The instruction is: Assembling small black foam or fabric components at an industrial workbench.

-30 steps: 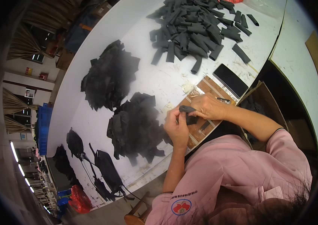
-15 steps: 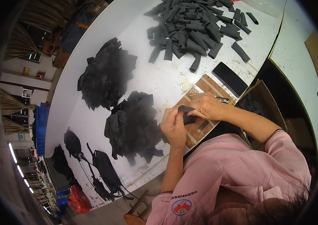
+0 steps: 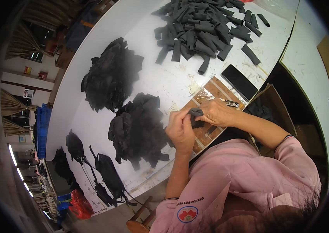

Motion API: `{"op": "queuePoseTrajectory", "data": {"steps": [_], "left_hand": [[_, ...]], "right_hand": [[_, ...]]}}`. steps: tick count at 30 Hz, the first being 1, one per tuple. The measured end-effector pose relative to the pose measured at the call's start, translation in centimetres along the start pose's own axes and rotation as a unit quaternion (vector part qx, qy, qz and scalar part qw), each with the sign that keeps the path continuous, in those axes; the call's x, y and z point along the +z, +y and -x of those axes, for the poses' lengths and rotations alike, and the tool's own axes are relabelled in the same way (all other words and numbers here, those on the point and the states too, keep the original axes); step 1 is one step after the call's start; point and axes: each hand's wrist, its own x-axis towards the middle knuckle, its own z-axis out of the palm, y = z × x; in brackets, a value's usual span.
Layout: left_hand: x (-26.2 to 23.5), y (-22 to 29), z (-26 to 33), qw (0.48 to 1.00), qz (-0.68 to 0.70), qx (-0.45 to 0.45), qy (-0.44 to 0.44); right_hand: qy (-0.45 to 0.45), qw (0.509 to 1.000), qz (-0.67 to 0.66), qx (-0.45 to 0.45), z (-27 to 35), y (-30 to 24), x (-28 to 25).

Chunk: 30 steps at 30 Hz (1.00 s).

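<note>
A small dark grey fabric piece (image 3: 196, 112) is pinched between my two hands above a brown wooden board (image 3: 217, 87). My left hand (image 3: 180, 130) has its fingers closed on the near-left side of the piece. From the right, my right hand (image 3: 217, 112) grips its other edge with thumb and fingers. Part of the piece is hidden by my fingers. Just beyond my right hand lies a slim metal tool with a dark handle (image 3: 232, 103), on the board. A strip of pale tape or clear film crosses the board.
A dark phone (image 3: 239, 82) lies beyond the board. Rolled grey fabric tubes (image 3: 205, 37) are heaped at the far side. Two piles of flat dark pieces (image 3: 112, 75) (image 3: 139, 130) stand to the left, near black bags (image 3: 108, 174). A cardboard box (image 3: 279, 103) holds more pieces at right.
The fabric piece has turned between my fingers, and more of its top surface shows. My right hand has shifted slightly. Both hands keep their hold.
</note>
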Motion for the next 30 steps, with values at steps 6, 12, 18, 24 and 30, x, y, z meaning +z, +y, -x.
{"op": "queuePoseTrajectory", "data": {"steps": [6,12,18,24,30], "left_hand": [[0.8,0.0,1.2,1.0,0.009,-0.009,0.026],[0.7,0.5,0.6,0.98,0.172,-0.087,0.056],[1.1,-1.6,2.6,0.974,0.173,-0.134,0.048],[0.3,0.8,-0.6,0.911,0.369,-0.184,-0.003],[0.6,-0.2,0.1,0.936,0.296,-0.16,-0.106]], "right_hand": [[-0.007,0.999,0.03,-0.014,0.7,1.2,1.0],[-0.021,0.999,0.029,0.025,-0.2,-1.3,-1.0],[-0.023,1.0,0.002,0.008,0.4,0.6,0.0],[-0.062,0.995,0.065,0.034,0.2,-0.6,-1.0],[0.036,0.997,0.064,-0.029,0.5,-0.5,0.2]]}}
